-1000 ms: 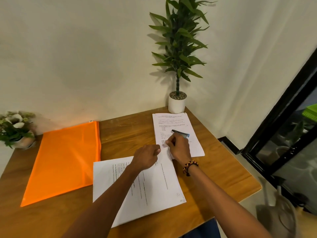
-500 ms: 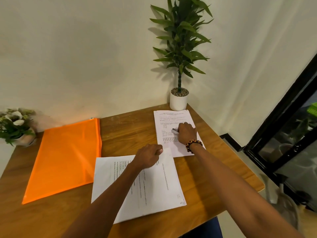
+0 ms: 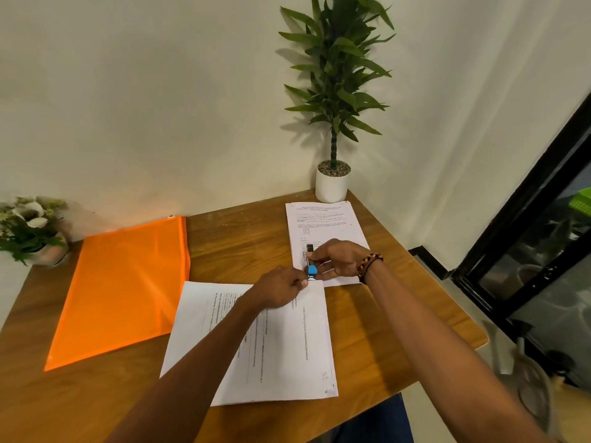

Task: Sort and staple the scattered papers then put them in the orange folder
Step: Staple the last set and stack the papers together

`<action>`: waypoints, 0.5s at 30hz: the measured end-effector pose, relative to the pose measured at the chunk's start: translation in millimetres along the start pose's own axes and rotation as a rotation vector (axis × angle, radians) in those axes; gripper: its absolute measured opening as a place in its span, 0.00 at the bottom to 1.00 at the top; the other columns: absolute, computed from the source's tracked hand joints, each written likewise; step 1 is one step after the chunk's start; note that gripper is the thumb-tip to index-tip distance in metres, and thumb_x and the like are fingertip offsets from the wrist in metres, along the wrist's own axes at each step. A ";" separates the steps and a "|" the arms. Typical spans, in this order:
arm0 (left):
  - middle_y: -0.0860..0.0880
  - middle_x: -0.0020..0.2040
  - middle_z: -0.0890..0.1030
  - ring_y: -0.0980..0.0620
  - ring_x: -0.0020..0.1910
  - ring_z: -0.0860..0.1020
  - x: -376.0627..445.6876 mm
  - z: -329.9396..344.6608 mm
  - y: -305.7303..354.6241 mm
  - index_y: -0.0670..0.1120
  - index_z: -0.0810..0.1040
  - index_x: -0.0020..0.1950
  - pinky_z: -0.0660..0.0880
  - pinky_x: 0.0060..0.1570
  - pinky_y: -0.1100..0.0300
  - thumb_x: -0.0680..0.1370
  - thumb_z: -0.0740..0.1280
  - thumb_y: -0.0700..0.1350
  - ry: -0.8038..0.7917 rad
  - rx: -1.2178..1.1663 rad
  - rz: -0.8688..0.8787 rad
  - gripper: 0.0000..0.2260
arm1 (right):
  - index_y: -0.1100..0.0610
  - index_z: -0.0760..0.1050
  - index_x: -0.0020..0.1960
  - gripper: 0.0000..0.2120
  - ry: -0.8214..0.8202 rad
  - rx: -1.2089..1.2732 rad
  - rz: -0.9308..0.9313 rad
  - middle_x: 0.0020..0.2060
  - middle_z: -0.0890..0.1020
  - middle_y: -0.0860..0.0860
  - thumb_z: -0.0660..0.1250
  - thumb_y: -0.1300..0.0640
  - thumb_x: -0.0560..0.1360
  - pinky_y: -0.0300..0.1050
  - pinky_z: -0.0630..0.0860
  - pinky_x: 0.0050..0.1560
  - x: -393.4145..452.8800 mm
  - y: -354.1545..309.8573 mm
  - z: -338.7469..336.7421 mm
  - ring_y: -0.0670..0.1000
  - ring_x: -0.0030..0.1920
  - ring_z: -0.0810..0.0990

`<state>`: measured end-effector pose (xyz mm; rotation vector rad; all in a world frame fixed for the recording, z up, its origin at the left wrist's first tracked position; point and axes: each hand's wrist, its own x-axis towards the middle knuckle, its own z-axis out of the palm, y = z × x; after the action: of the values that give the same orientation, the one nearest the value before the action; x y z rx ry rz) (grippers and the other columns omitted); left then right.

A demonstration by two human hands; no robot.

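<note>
Gripping the stapler [image 3: 311, 269], right hand [image 3: 340, 259] meets left hand [image 3: 279, 287].

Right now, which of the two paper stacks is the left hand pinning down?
The near stack, lying sideways at the table's front edge. The left hand presses its top corner; the far stack by the plant pot lies under the right hand.

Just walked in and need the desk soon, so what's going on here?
A person is stapling papers. Their right hand holds a small blue stapler at the far corner of the near paper stack, which the left hand pinches. Another stack lies beyond. The orange folder lies flat on the left.
</note>
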<state>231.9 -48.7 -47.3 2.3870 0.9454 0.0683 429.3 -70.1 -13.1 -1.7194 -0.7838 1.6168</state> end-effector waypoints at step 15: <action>0.45 0.69 0.76 0.53 0.55 0.71 -0.5 -8.8 0.4 0.45 0.77 0.69 0.66 0.54 0.60 0.85 0.58 0.51 -0.129 -0.058 -0.080 0.17 | 0.62 0.78 0.57 0.10 -0.007 -0.101 0.083 0.49 0.84 0.59 0.73 0.61 0.77 0.52 0.84 0.49 -10.4 5.7 14.8 0.57 0.47 0.85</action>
<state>229.7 -45.0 -39.6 2.2679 0.9634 -0.0869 413.8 -81.0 -11.8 -1.8403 -0.8195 1.6645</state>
